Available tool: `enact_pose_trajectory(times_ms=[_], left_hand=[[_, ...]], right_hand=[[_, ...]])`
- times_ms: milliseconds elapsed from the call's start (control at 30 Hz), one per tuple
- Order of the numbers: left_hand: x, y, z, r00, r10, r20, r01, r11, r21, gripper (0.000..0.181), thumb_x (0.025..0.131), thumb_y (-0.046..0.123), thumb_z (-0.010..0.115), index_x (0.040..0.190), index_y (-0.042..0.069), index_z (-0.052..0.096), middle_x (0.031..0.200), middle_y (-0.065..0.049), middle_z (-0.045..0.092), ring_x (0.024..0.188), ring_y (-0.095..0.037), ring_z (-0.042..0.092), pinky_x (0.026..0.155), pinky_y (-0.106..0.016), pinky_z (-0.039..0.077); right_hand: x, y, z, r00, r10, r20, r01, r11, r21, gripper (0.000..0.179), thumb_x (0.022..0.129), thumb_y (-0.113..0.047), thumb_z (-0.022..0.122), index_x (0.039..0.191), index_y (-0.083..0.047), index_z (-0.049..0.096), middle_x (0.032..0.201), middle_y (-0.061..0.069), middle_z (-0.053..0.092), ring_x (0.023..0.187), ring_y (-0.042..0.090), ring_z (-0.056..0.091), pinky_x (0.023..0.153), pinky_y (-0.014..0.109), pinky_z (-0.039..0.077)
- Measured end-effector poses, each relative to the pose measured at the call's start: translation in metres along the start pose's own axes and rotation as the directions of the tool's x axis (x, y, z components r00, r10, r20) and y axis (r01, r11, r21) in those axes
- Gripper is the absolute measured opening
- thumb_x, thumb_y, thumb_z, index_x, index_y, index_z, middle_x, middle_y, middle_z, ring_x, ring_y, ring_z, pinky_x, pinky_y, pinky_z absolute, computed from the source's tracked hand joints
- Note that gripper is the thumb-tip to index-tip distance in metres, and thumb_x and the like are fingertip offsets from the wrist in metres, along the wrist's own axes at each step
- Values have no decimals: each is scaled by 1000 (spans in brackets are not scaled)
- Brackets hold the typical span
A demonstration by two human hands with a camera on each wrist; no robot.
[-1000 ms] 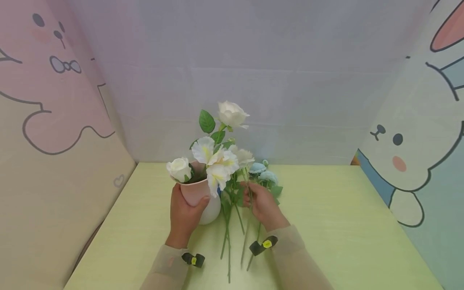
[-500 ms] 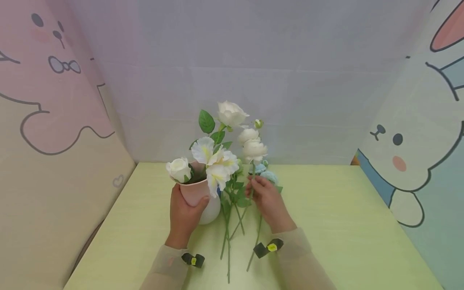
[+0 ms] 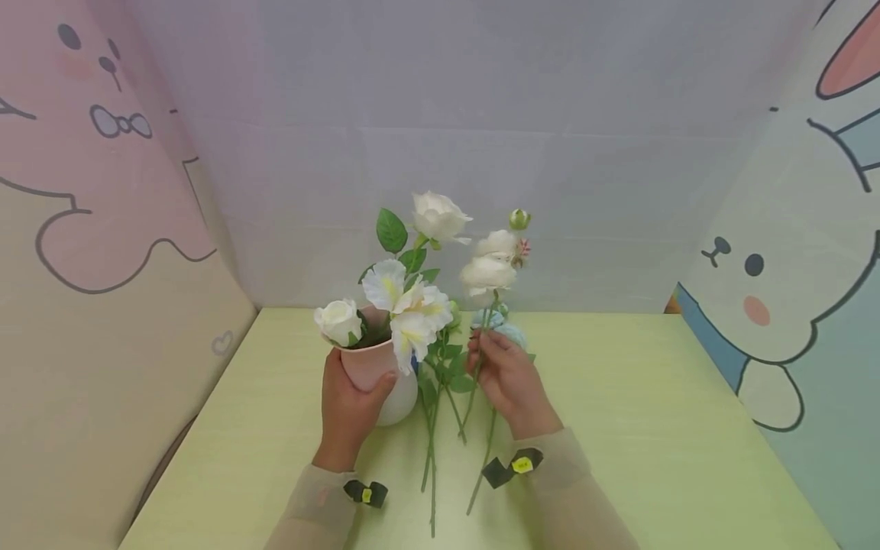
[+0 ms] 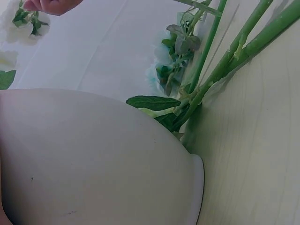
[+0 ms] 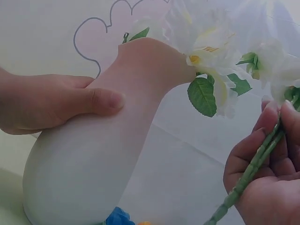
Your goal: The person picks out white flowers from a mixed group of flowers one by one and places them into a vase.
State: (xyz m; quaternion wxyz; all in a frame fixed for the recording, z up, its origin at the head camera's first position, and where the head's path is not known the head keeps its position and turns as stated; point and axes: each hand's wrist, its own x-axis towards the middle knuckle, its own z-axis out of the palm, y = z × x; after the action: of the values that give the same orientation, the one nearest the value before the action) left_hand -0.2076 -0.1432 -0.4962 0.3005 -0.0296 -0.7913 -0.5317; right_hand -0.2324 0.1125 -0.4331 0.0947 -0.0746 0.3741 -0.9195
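Note:
A pink-and-white vase [image 3: 367, 367] stands on the table at left of centre, and my left hand [image 3: 351, 405] grips its side, thumb across the front. Out of its mouth rise a white rosebud [image 3: 340, 321], a yellow-centred white iris [image 3: 414, 309] and a tall open white rose [image 3: 440, 216]. Just right of the vase my right hand [image 3: 507, 378] pinches the green stem [image 5: 253, 168] of an artificial white flower [image 3: 490, 273], held upright with its blooms above the fingers. A small green bud [image 3: 519, 219] tops this spray. In the right wrist view the stem forks near the fingertips.
Loose green stems [image 3: 432, 458] lie on the table [image 3: 653, 428] between my hands, pointing towards me. Pale blue flowers [image 3: 512, 334] lie behind my right hand. Something blue [image 5: 119, 218] sits low beside the vase. A pale curtain [image 3: 584, 191] closes off the back.
My right hand has lifted the white flower up from among the lying stems and moved slightly right, and the blooms now stand upright. My left hand stays on the vase.

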Motion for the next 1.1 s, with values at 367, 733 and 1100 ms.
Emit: enact_pose_trajectory(times_ms=[367, 733, 1100], left_hand=[[1, 1, -1, 1000, 2, -6, -2, 1000, 2, 94, 74, 30, 91, 147, 2, 40, 131, -13, 55, 108, -29, 55, 92, -51, 44], [1, 0, -1, 1000, 1, 5, -1, 1000, 2, 94, 75, 31, 91, 149, 4, 40, 133, -11, 54, 108, -27, 55, 91, -52, 45], [0, 1, 0, 1000, -9, 5, 9, 1000, 9, 96, 74, 33, 91, 150, 4, 39, 133, -12, 54, 109, -28, 55, 92, -50, 43]], right_hand=[[-2, -8, 6, 994, -109, 4, 109, 992, -64, 18, 103, -4, 60, 98, -14, 75, 96, 1, 70, 90, 13, 64, 72, 21, 49], [-8, -15, 9, 977, -183, 111, 185, 983, -10, 23, 100, 2, 61, 107, -13, 76, 95, 1, 72, 92, 14, 68, 83, 25, 53], [-16, -26, 20, 935, -296, 195, 300, 954, 7, 23, 102, 5, 56, 100, -12, 72, 100, 3, 69, 93, 17, 69, 88, 30, 55]])
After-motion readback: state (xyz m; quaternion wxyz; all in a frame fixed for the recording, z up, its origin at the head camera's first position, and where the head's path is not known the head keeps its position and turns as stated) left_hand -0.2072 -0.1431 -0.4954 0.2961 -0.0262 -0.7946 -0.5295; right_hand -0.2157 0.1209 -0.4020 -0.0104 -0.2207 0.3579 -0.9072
